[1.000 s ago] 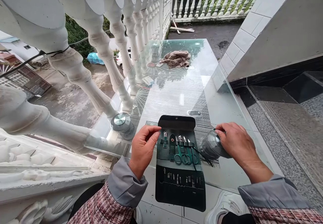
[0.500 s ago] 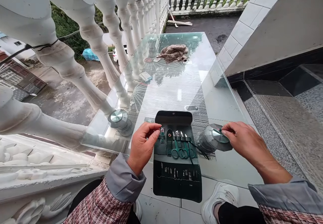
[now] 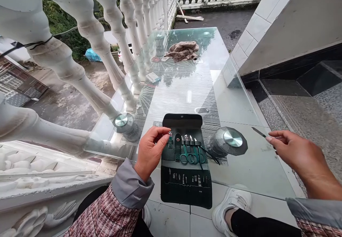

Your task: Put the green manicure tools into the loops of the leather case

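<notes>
A black manicure case (image 3: 184,202) lies unfolded at the near end of the glass table. Nail clippers (image 3: 170,139), green-handled scissors (image 3: 184,158) and several small metal tools sit in its loops and pocket. My left hand (image 3: 149,153) is closed at the case's upper left edge, thumb and forefinger pinched beside the nail clippers; what lies between them is hidden. Off to the right of the case, my right hand (image 3: 301,155) pinches a slim nail file (image 3: 258,132) by its dark end, its metal blade pointing up and left above the glass.
The glass table (image 3: 256,165) rests on faceted pillars with round metal caps (image 3: 232,137). On it are a crumpled brown cloth (image 3: 183,51) and a small box (image 3: 153,77). White balusters (image 3: 103,44) line the left; granite steps (image 3: 296,117) rise at right.
My right hand has moved right, away from the pillar cap, and the nail file in it now shows clearly. My left hand stays at the case. The view has shifted slightly.
</notes>
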Available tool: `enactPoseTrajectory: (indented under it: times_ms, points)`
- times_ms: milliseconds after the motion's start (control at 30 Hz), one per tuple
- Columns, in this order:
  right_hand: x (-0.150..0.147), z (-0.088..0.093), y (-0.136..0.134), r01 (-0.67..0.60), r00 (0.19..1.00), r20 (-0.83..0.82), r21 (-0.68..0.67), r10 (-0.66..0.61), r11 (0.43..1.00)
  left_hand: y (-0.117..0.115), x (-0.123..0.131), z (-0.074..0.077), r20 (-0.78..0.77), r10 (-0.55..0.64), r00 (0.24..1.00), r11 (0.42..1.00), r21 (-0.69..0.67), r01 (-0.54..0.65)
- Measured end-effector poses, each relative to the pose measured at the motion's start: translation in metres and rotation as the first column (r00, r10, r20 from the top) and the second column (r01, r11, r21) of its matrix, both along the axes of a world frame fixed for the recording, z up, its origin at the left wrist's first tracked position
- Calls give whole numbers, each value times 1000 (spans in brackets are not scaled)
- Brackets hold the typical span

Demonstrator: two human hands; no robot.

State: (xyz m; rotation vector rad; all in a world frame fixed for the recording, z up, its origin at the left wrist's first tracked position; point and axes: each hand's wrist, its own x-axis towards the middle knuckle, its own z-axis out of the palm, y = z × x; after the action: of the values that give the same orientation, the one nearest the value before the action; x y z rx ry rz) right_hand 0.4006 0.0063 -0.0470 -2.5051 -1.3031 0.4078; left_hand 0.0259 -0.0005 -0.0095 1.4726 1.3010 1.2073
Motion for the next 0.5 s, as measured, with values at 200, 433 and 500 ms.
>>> enactPoseTrajectory:
  times_ms: [200,433,500]
  points:
    - [-18,16,-9,-93,995,54,92,89,991,1,1,-1,-47,-29,998,999,11,30]
    - [-87,54,-43,-244,927,-154,449,343,860,-4,2,1,-201,-91,975,988,108,114]
    - [-104,63,-60,-439,734,-333,432,592,788,-4,2,1,-228,-105,968,983,122,136]
